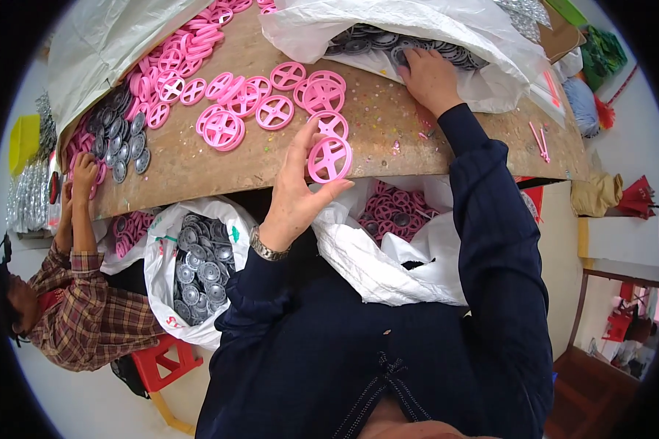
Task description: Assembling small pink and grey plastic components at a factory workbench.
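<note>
My left hand (pixel 294 196), with a metal watch at the wrist, is closed on a pink spoked plastic wheel (pixel 316 170), pinched between thumb and fingers above the table's near edge. Just beyond it lies another pink wheel (pixel 328 117), part of a loose group on the table. My right hand (pixel 430 79) reaches into the mouth of a white sack (pixel 483 69) at the far right. Its fingers are bent over grey plastic discs (pixel 370 38), and one disc (pixel 400 54) sits against the thumb and fingers. The fingertips are partly hidden among the discs.
A pink wheel heap (pixel 187 44) and a grey disc pile (pixel 113 124) lie at left, where a co-worker's hands (pixel 82 175) work. Below the table edge are an open sack of grey discs (pixel 198 274) and a sack (pixel 366 267) with pink pieces. Pink sticks (pixel 540 143) lie at right.
</note>
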Available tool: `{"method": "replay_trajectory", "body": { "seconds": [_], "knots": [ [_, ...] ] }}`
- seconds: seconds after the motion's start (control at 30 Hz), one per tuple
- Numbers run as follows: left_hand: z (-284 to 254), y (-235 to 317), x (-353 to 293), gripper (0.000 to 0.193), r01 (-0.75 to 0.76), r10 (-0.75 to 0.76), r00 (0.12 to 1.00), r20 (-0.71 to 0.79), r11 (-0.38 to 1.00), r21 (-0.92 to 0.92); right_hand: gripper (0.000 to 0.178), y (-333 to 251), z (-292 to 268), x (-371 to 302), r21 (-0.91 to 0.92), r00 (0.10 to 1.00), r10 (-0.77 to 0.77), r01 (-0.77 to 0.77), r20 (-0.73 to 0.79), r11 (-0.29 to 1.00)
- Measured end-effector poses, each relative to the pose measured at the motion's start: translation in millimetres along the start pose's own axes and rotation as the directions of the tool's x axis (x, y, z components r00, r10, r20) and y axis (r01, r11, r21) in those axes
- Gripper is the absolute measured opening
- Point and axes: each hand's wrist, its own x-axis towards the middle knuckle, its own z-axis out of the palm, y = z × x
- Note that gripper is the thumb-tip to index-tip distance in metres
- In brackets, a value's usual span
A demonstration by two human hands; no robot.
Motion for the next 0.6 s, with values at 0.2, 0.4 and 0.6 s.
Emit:
{"method": "replay_trajectory", "body": {
  "seconds": [0.2,0.4,0.6],
  "knots": [
    [5.3,-1.9,9.3,0.095,-0.046,0.046,0.999,-0.001,0.992,0.116,0.019,17.3,5.4,7.5,0.058,0.989,0.101,-0.095,-0.111,0.994],
    [6.1,-5.2,11.0,0.093,-0.064,0.064,0.998,-0.012,0.997,0.037,0.03,20.5,-17.0,-1.4,0.437,0.937,0.311,-0.215,-0.161,0.874],
    [9.5,-3.7,13.7,0.093,-0.114,0.118,0.988,-0.099,0.993,0.04,0.02,-20.0,-85.8,-49.0,0.872,0.866,0.146,-0.488,0.478,0.038]
  ]
}}
